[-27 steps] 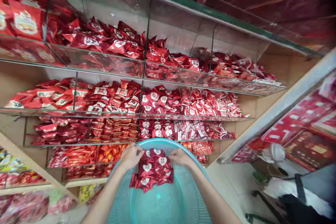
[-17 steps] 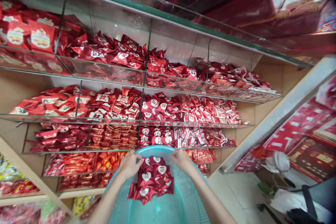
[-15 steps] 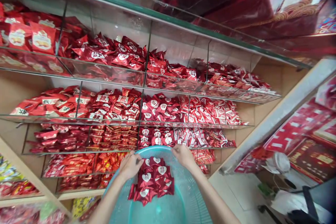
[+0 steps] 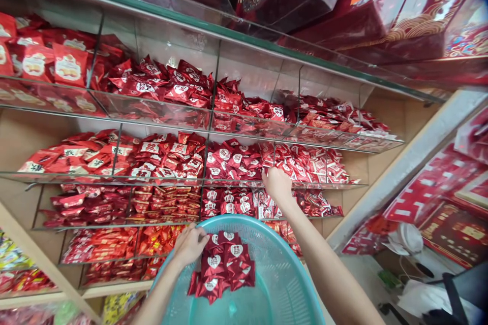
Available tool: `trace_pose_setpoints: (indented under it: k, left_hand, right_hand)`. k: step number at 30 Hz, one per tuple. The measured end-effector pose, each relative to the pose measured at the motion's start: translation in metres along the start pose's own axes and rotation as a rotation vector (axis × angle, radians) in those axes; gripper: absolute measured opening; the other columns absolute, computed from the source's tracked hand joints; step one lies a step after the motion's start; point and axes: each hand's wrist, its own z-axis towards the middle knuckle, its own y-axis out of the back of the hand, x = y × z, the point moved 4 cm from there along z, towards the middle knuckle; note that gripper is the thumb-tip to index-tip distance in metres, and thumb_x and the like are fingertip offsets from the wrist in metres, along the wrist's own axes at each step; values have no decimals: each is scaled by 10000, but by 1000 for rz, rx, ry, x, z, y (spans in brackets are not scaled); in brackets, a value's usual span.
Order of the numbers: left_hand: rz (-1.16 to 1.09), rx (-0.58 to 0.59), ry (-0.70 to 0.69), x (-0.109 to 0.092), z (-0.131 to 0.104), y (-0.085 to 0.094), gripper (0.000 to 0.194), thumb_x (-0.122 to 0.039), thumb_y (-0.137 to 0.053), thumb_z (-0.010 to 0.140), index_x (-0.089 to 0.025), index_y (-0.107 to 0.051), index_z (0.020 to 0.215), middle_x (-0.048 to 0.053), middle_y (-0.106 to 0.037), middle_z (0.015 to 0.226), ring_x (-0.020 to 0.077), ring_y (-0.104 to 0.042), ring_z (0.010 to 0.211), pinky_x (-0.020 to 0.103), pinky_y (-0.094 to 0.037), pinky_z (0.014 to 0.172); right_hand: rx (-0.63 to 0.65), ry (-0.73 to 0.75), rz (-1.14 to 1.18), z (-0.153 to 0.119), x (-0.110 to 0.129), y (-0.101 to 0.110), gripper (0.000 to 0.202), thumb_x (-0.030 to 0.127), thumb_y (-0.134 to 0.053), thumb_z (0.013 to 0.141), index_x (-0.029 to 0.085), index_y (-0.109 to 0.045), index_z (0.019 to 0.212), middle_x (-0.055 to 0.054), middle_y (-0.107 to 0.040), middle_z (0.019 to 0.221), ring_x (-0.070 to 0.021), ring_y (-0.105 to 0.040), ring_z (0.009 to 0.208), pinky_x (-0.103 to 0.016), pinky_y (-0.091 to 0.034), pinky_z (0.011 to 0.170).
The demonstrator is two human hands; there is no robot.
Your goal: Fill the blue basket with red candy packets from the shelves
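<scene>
A teal plastic basket (image 4: 293, 264) with perforated sides is at the bottom centre. My left hand (image 4: 190, 245) is closed on its far left rim. Several shiny dark red snack packets (image 4: 225, 264) with white heart labels lie bunched inside, just right of that hand. My right hand (image 4: 277, 185) is off the basket, raised before the shelf, close to dark red heart-labelled packets (image 4: 238, 158) in a middle compartment. Its fingers curl away from me and their tips are hidden, so I cannot see whether it touches or holds anything.
Tiered shelves with glass dividers (image 4: 211, 132) hold many red packets. A glass shelf edge (image 4: 183, 23) runs above, carrying large dark red boxes (image 4: 381, 15). A wooden side panel (image 4: 396, 162) closes off the right. White and dark items (image 4: 427, 289) lie at the lower right.
My right hand has let go of the basket's far right rim and moved up to the middle shelf. The left hand keeps its grip; the packets remain in the basket.
</scene>
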Motion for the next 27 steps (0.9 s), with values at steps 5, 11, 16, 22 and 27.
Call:
trace_pose_setpoints:
  k: [5,11,16,22,27]
  left_hand:
    - [-22,8,-15,1,0,0,218,-362,-466,807,-239,-636,747,17,-642,848,178,-566,947,269,-388,817]
    - [2,-18,-22,3,1,-1,218,-358,-466,804,-236,-635,740,21,-628,850,171,-578,908,262,-390,797]
    - [10,-12,-21,1,0,1,228,-363,-451,808,-237,-630,739,16,-610,840,163,-574,873,260,-396,791]
    - [-4,13,4,-3,-2,3,213,-360,-464,801,-238,-629,743,16,-623,852,177,-563,917,284,-386,839]
    - [-21,23,10,-1,0,1,214,-362,-466,799,-240,-636,749,10,-629,873,174,-565,917,286,-390,841]
  right_hand:
    - [-33,-18,9,8,3,-3,264,200,-389,849,113,-632,907,-165,-650,887,-247,-627,841,-297,-415,663]
    - [-154,-50,168,3,-13,8,252,276,-405,830,158,-627,850,-114,-655,773,-211,-610,737,-268,-366,606]
    - [-296,25,401,-7,-30,18,206,282,-438,805,170,-592,726,-15,-567,557,-134,-508,545,-240,-317,555]
    - [-256,198,821,-39,-30,13,271,394,-430,845,155,-559,843,44,-464,524,-82,-374,457,-205,-292,478]
    - [-86,274,989,-74,-12,-18,290,414,-445,848,157,-579,863,9,-527,640,-85,-407,524,-203,-331,494]
